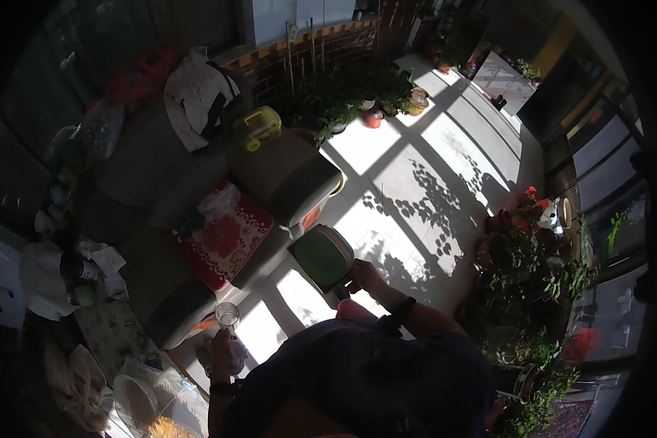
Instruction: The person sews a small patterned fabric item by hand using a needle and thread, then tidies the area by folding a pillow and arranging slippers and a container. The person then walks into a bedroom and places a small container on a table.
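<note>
A clear glass mug [227, 315] stands up from my left hand [224, 350], which grips it low down by what looks like its handle. Something crumpled and whitish [238, 356] shows against the same hand, too blurred to name. My right hand [368, 276] is at the near right edge of a green-topped stack [323, 254] with rounded corners and paler layers beneath. Its fingers are bent by the stack's side. Whether they grip it or only touch it is unclear. A small dark green piece [340, 293] shows just below those fingers.
A grey sofa [197, 180] bears a red patterned cushion [227, 238], a yellow transparent box [258, 128] and a white jacket [200, 96]. Potted plants [531, 279] line the right side. At lower left is a cluttered table [126, 334]. Sunlit floor tiles [416, 169] stretch ahead.
</note>
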### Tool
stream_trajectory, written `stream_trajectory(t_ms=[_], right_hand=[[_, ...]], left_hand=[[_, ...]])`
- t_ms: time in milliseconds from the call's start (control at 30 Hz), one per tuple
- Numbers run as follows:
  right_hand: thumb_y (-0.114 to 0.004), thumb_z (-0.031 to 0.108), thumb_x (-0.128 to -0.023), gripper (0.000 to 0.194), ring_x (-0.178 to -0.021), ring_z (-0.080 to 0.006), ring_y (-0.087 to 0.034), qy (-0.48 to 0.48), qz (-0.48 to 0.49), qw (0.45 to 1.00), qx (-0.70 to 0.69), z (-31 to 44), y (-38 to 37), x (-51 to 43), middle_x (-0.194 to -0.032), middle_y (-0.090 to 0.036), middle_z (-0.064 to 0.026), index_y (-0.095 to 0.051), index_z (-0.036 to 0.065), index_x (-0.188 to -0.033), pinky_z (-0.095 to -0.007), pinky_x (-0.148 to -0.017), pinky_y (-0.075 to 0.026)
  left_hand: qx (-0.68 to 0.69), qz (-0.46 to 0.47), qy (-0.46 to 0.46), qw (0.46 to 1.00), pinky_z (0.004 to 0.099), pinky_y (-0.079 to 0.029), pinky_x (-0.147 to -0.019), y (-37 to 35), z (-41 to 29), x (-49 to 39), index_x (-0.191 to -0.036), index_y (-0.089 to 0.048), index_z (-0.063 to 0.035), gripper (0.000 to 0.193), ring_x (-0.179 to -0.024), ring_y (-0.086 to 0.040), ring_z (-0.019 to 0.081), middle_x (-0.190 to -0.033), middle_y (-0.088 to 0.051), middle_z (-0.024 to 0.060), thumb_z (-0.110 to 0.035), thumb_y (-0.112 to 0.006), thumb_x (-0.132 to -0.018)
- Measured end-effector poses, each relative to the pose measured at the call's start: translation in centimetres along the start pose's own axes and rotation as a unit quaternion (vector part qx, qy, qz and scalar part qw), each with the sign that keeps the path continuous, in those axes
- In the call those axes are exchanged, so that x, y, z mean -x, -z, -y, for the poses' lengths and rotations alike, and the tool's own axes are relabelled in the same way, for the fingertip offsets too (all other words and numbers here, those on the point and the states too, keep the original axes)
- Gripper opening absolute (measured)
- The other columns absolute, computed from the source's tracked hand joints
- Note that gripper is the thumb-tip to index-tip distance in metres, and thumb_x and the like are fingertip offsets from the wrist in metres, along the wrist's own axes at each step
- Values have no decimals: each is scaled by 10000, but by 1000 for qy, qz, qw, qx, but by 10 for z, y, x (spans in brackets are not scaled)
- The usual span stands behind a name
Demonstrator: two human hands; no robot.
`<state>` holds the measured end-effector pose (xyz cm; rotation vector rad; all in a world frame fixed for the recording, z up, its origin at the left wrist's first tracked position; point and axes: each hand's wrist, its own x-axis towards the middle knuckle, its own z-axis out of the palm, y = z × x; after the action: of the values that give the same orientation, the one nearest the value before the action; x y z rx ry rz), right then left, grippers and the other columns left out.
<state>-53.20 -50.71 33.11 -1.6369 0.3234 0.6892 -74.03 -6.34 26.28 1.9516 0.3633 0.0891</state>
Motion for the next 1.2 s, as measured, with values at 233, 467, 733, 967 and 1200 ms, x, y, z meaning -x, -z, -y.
stream_trajectory(t_ms=[233, 467, 733, 967, 1200], right_hand=[[-388, 134, -1032, 301, -583, -250, -706, 83, -120, 984, -104, -63, 230, 26, -858, -737, -197, -586, -46, -1170, -336, -523, -584], [-405, 149, -1042, 344, -679, -286, -744, 63, -191, 966, -161, -47, 429, 39, -935, -732, -237, -587, -114, -1170, -347, -557, -611], [-439, 168, -1043, 337, -754, -271, -749, 59, -278, 937, -203, 10, 639, -43, -956, -739, -197, -601, -94, -1182, -345, -622, -612], [-473, 207, -1052, 337, -839, -245, -740, -29, -270, 940, -205, 69, 787, -115, -972, -743, -145, -616, -49, -1217, -340, -711, -601], [-470, 210, -1055, 329, -803, -248, -736, 29, -400, 901, -166, 138, 947, -165, -957, -742, -151, -619, -41, -1208, -338, -699, -599]], left_hand=[[415, 127, 430, 792, 318, -375, -442, -224, -151, -119, -852, -492, -77, 459, -483, -425, 211, -574, -422, 95, -517, -534, -977], [163, 301, 179, 922, 378, -476, -602, -481, -330, -237, -845, -545, -52, 431, -598, -556, 243, -692, -554, 90, -427, -453, -1035], [74, 355, 10, 932, 359, -483, -639, -713, -423, -410, -833, -564, -42, 395, -656, -571, 194, -740, -590, 57, -369, -480, -1040], [133, 413, 31, 901, 385, -490, -748, -885, -477, -564, -976, -598, 8, 364, -809, -606, 255, -913, -636, 127, -335, -497, -1041], [-6, 410, -205, 889, 449, -443, -1029, -1134, -577, -701, -1228, -622, 74, 548, -1117, -620, 404, -1218, -660, 255, -407, -416, -1065]])
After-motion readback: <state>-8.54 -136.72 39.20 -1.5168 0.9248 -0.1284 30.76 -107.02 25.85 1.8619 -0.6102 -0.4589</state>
